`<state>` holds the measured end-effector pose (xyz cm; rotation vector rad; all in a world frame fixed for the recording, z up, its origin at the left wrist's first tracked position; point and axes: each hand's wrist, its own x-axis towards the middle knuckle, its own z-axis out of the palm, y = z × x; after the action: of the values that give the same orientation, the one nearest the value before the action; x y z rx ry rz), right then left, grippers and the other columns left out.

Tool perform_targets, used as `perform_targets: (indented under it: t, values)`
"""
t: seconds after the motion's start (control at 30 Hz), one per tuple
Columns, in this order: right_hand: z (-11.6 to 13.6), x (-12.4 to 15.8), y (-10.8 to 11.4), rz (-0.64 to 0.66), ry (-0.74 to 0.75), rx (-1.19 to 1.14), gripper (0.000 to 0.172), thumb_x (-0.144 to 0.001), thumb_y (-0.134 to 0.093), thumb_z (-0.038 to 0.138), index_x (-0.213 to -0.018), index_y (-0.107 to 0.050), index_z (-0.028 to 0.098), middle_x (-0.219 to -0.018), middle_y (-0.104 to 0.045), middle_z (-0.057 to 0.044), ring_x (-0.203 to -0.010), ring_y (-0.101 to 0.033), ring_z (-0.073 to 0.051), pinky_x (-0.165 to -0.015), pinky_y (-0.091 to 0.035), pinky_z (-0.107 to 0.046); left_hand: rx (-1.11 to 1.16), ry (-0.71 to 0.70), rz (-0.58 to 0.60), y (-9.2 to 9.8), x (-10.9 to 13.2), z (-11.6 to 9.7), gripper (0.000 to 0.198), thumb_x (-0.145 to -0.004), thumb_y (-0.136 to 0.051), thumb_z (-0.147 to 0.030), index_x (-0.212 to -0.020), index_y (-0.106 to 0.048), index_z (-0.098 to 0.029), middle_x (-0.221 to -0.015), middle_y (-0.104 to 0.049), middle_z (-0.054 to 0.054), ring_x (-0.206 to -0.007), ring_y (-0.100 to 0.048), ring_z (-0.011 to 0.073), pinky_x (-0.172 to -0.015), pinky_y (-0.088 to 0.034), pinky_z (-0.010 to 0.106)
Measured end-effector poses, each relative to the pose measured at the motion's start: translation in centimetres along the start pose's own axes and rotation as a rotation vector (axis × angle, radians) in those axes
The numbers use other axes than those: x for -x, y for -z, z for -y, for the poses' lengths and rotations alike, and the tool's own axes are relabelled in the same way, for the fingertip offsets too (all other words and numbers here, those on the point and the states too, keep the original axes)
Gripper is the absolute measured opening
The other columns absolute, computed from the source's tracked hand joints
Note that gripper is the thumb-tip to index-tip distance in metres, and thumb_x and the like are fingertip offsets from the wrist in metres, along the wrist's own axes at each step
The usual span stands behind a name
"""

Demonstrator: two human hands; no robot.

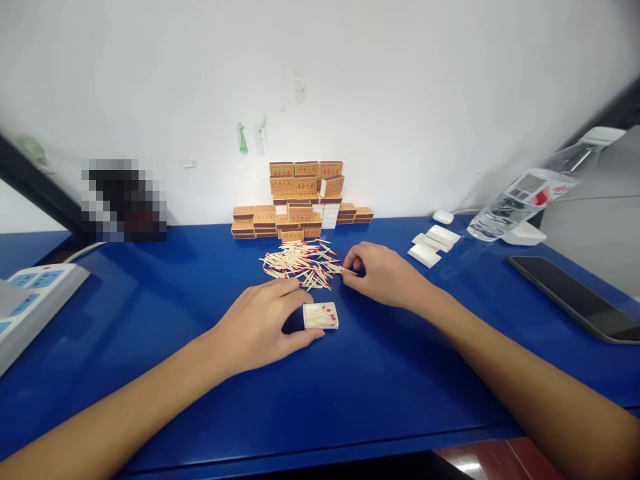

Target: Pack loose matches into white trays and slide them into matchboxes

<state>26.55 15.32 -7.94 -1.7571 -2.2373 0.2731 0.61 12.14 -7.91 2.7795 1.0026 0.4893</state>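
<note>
A small white matchbox tray (315,323) lies on the blue table with several red-tipped matches inside. My left hand (263,323) holds it from the left, thumb along the near side and fingers at the far side. Behind the tray spreads a loose pile of matches (295,261). At the pile's right edge, the thumb and fingers of my right hand (383,272) are pinched on matches; how many I cannot tell. Stacked orange matchboxes (305,187) stand behind the pile against the wall, a few with white sides showing.
To the right are unfolded white card pieces (434,245), a small white case (443,217), a tilted water bottle (525,190) and a dark phone (575,297). A white power strip (55,303) sits at the left, and a blurred dark object (125,200) near the wall.
</note>
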Motion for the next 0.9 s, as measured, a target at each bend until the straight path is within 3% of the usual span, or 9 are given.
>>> perform_targets:
  t: [0.37,0.57,0.9]
  values:
    - [-3.1,0.1,2.5,0.200,0.049,-0.043,0.008,-0.087,-0.066,0.027,-0.090,-0.070,0.021,-0.090,-0.072,-0.005,-0.077,-0.062,-0.018,-0.068,-0.044,-0.031,-0.036,0.001,0.013,0.0,0.0,0.3,0.033,-0.095,-0.071,-0.047,-0.113,-0.071,-0.019,-0.103,-0.072,0.006,-0.087,-0.070,0.0227,-0.072,-0.054,0.035]
    - [-3.3,0.1,2.9,0.137,0.190,-0.061,0.020,-0.088,-0.068,0.037,-0.100,-0.071,0.021,-0.095,-0.070,-0.006,-0.084,-0.061,-0.020,-0.074,-0.044,-0.033,-0.035,-0.009,0.023,-0.1,0.1,0.2,0.031,-0.097,-0.068,-0.046,-0.114,-0.071,-0.020,-0.101,-0.072,0.006,-0.084,-0.069,0.0207,-0.070,-0.053,0.032]
    - [-2.4,0.0,1.7,0.124,0.224,-0.042,0.009,-0.093,-0.063,0.027,-0.090,-0.068,0.020,-0.093,-0.065,-0.006,-0.082,-0.059,-0.019,-0.074,-0.043,-0.031,-0.035,-0.008,0.033,-0.1,0.1,0.3,0.033,-0.098,-0.068,-0.047,-0.116,-0.070,-0.021,-0.105,-0.072,0.006,-0.090,-0.070,0.0233,-0.075,-0.055,0.035]
